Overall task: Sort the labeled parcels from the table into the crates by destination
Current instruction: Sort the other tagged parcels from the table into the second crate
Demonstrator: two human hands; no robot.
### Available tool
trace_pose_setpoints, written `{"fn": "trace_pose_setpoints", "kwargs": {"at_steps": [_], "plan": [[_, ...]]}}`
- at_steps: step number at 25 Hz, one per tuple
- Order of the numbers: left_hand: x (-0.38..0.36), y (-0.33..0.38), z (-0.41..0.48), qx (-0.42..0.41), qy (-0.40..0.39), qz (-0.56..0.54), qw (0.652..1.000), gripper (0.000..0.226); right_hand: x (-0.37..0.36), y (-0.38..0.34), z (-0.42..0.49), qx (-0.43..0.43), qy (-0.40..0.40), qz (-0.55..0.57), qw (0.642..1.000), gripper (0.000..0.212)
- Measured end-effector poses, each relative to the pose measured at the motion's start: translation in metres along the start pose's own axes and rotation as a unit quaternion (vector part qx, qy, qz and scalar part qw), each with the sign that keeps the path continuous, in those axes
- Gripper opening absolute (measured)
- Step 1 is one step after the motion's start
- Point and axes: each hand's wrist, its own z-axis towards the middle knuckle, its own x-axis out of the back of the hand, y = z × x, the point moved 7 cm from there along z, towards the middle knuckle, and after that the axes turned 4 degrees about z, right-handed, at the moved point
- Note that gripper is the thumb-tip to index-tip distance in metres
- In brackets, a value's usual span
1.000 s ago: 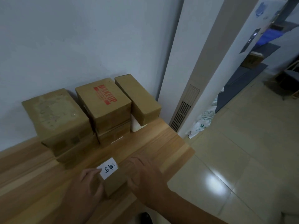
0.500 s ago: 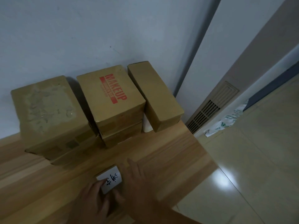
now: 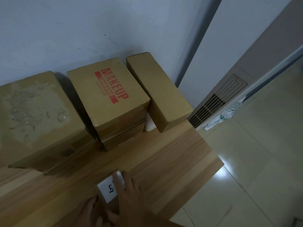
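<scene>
A small brown parcel with a white handwritten label lies on the wooden table near its front edge. My right hand covers the parcel's right part: its fingers lie across the label and its thumb comes round the near side. My left hand holds the parcel's near left corner and is partly cut off by the bottom of the view. No crate is in sight.
Against the wall stand a large worn carton, a stacked box printed MAKEUP and a long carton, with a white object between the last two. To the right of the table's edge are a vent grille, a plastic bag and tiled floor.
The view has dropped closer to the table and tilted left. My right hand has slid further over the parcel's label, and both hands sit lower in the frame.
</scene>
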Motion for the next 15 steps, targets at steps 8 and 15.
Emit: {"fn": "trace_pose_setpoints", "kwargs": {"at_steps": [8, 15], "plan": [[0.009, -0.010, -0.026, -0.072, 0.108, -0.083, 0.988, 0.073, 0.032, -0.009, -0.015, -0.017, 0.048, 0.102, 0.993, 0.113], [0.018, 0.005, -0.047, 0.015, 0.119, -0.228, 0.966, 0.020, 0.099, -0.009, -0.051, 0.054, 0.148, 0.319, 0.935, 0.102]]}}
